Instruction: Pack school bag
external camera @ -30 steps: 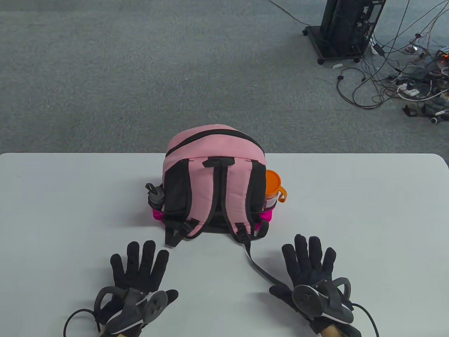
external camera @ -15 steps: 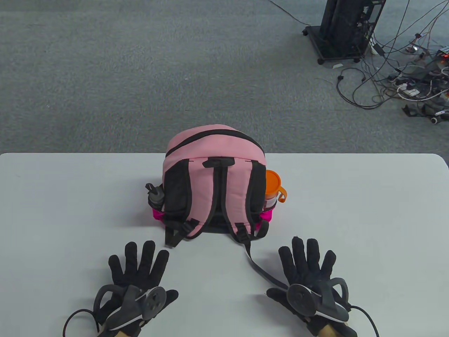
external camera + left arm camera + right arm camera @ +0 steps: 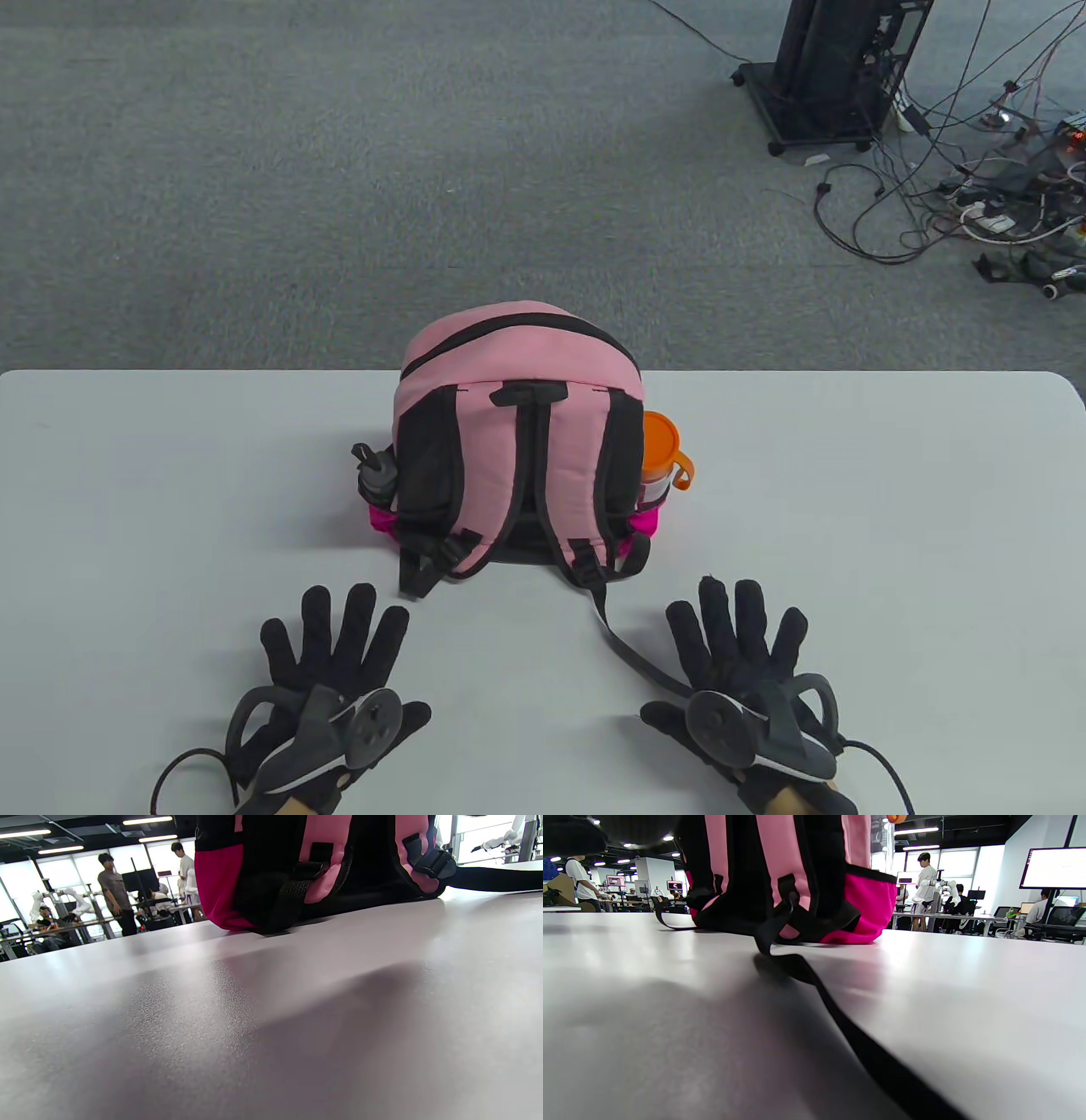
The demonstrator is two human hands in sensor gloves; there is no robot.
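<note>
A pink and black school bag (image 3: 517,441) stands upright on the white table (image 3: 848,509), its zip closed and its straps facing me. A dark bottle (image 3: 376,474) sits in its left side pocket and an orange-lidded cup (image 3: 662,454) in its right one. My left hand (image 3: 335,649) lies flat and open on the table in front of the bag's left corner, holding nothing. My right hand (image 3: 738,649) lies flat and open at the front right, holding nothing. A loose black strap (image 3: 632,654) runs from the bag to the right hand's thumb side. The bag's base shows in the left wrist view (image 3: 297,870) and the right wrist view (image 3: 793,887).
The strap (image 3: 840,1018) trails across the table toward the right wrist camera. Beyond the table's far edge is grey carpet, with a black wheeled stand (image 3: 836,72) and tangled cables (image 3: 976,195) at the far right.
My right hand has slid a little back toward the table's front edge and slightly left. The left hand has barely moved. The bag has not moved.
</note>
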